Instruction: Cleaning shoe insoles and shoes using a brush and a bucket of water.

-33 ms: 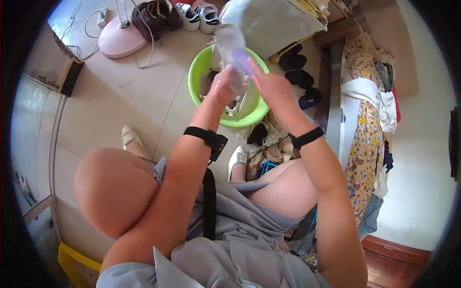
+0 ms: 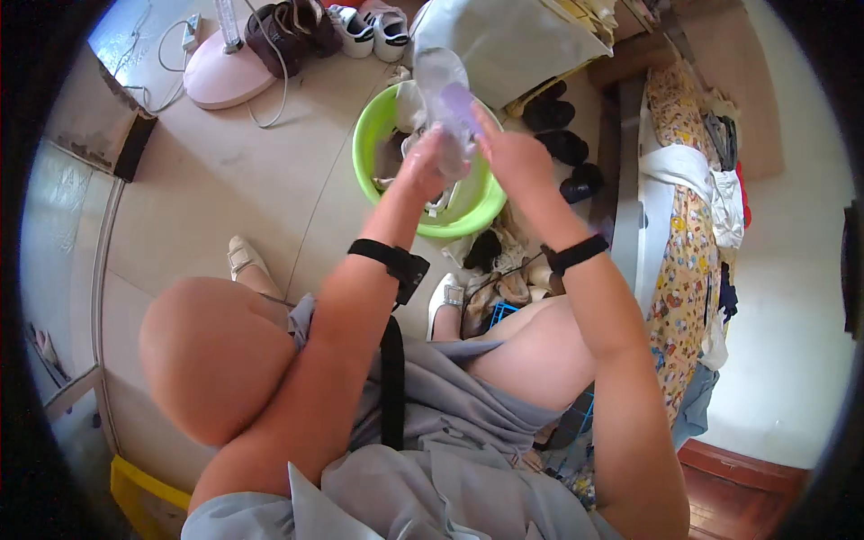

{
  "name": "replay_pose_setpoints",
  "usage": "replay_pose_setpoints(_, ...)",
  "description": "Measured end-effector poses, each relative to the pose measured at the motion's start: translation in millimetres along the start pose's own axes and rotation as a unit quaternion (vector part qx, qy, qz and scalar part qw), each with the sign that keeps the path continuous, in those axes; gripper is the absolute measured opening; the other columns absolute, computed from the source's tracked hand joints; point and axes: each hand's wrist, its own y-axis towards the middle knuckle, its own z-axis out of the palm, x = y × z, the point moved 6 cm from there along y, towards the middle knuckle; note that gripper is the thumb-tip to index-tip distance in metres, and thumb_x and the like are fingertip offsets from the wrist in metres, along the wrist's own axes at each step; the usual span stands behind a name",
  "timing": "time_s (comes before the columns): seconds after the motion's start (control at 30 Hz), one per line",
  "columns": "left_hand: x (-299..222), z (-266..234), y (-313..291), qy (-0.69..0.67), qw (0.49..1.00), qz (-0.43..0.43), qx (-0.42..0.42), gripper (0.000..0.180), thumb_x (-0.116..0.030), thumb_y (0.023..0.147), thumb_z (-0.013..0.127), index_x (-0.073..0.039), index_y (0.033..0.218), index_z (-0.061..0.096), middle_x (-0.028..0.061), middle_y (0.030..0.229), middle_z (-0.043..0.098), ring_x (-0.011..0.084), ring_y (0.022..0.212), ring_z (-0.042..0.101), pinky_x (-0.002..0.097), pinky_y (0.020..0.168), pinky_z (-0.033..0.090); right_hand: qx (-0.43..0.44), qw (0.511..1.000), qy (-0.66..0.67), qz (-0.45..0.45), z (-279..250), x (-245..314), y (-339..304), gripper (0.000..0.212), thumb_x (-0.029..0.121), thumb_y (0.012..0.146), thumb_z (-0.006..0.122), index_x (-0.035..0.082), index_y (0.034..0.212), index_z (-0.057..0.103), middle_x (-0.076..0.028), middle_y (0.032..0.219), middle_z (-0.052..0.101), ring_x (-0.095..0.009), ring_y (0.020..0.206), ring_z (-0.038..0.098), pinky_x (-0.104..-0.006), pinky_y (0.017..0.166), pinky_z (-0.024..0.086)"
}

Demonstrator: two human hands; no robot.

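Note:
Over a light green basin (image 2: 364, 155), my left hand (image 2: 423, 168) is closed round the near end of a pale, wet shoe sole (image 2: 438, 68). Whether it belongs to a whole shoe or is a loose insole, I cannot tell. In my right hand (image 2: 519, 164) is a purple brush (image 2: 459, 103), laid against the sole's upper face; its bristles are hidden. Wet white and grey things (image 2: 393, 148), perhaps shoes or cloth, lie in the basin under my hands. Both wrists wear black straps.
A pink round stand base (image 2: 225, 81), brown footwear (image 2: 279, 40) and white shoes (image 2: 389, 38) are beyond the basin. Dark shoes (image 2: 562, 146) line its right side, beside a bed with patterned bedding (image 2: 679, 297). A large white bag (image 2: 504, 45) stands behind; crumpled cloth (image 2: 504, 283) lies nearer.
The sole and both hands have shifted slightly to the right. The brush remains against the sole, and the basin has not moved.

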Motion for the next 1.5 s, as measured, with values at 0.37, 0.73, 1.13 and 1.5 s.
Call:
replay_pose_setpoints(0.37,-42.8,-14.9,-3.6,-0.055,0.997,0.047,0.015,0.054,-0.047,0.095,0.020,-0.006,0.126,0.039,0.0103,0.113,0.053,0.0249,0.098,0.052,0.0436,0.085,0.043,0.071,0.987,0.115,-0.088,21.4,34.8,-19.6,0.052,0.031,0.090,0.044,0.027,0.138,0.024,-0.018,0.070,0.059,-0.036,0.062,0.058,-0.0465,0.063,0.046)
replay_pose_setpoints(0.73,15.7,12.9,-9.2,0.039,0.996,-0.074,0.041,0.044,-0.051,0.092,0.031,-0.017,0.111,0.050,0.0058,0.108,0.055,0.0187,0.092,0.053,0.0335,0.069,0.039,0.012,0.998,0.062,0.006,7.5,-5.4,10.6,0.049,0.030,0.090,0.044,0.023,0.136,0.029,-0.018,0.071,0.060,-0.037,0.063,0.058,-0.0473,0.059,0.046)
replay_pose_setpoints(1.13,-15.6,-12.4,4.4,-0.084,0.995,-0.020,0.047,0.049,-0.045,0.095,0.022,-0.010,0.121,0.045,0.0111,0.112,0.055,0.0267,0.103,0.053,0.0445,0.094,0.039,0.067,0.980,0.180,-0.053,19.7,28.6,-21.3,0.050,0.031,0.089,0.045,0.023,0.136,0.031,-0.022,0.074,0.059,-0.039,0.067,0.058,-0.0462,0.060,0.046)
replay_pose_setpoints(1.5,17.6,28.5,-16.7,0.065,0.985,-0.115,0.109,0.038,-0.045,0.093,0.036,-0.017,0.116,0.048,0.0037,0.099,0.058,0.0176,0.077,0.055,0.0287,0.060,0.040,-0.031,0.992,0.105,0.064,1.5,-49.2,7.9,0.047,0.029,0.088,0.045,0.019,0.133,0.033,-0.019,0.075,0.061,-0.037,0.069,0.059,-0.0477,0.061,0.046)
